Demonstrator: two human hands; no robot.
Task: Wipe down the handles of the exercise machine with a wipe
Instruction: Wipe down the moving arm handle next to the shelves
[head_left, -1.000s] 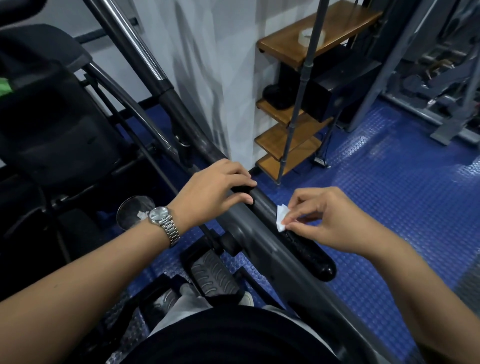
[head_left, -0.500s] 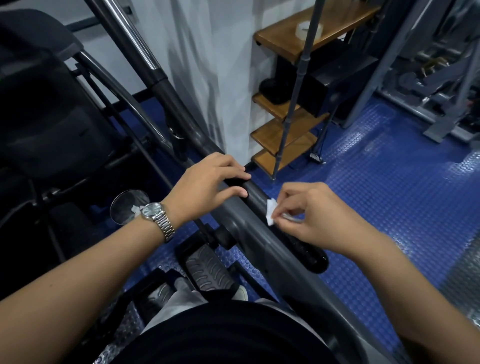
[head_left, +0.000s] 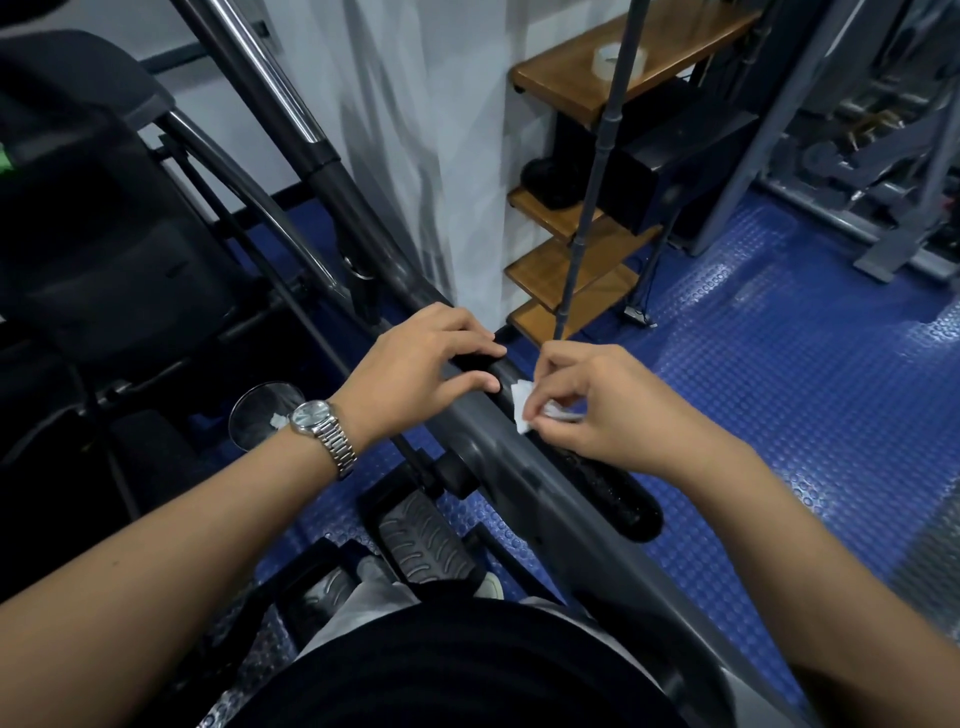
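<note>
A black textured handle (head_left: 608, 491) juts from the grey arm (head_left: 511, 480) of the exercise machine, running down to the right. My right hand (head_left: 597, 410) pinches a small white wipe (head_left: 522, 410) and presses it on the upper part of the handle. My left hand (head_left: 426, 371), with a silver watch on its wrist, rests on the bar just above the wipe, fingers curled over the top. The handle's middle is hidden under my right hand.
A black seat pad (head_left: 88, 234) fills the left. A chrome bar (head_left: 249, 78) rises to the upper left. Wooden shelves (head_left: 576, 265) and a thin dark pole (head_left: 592, 197) stand beyond the handle. Blue studded flooring (head_left: 810, 364) spreads right. A ribbed pedal (head_left: 423, 540) lies below.
My right hand has slid the wipe a little up the handle, closer to my left hand. The left hand keeps its place on the bar.
</note>
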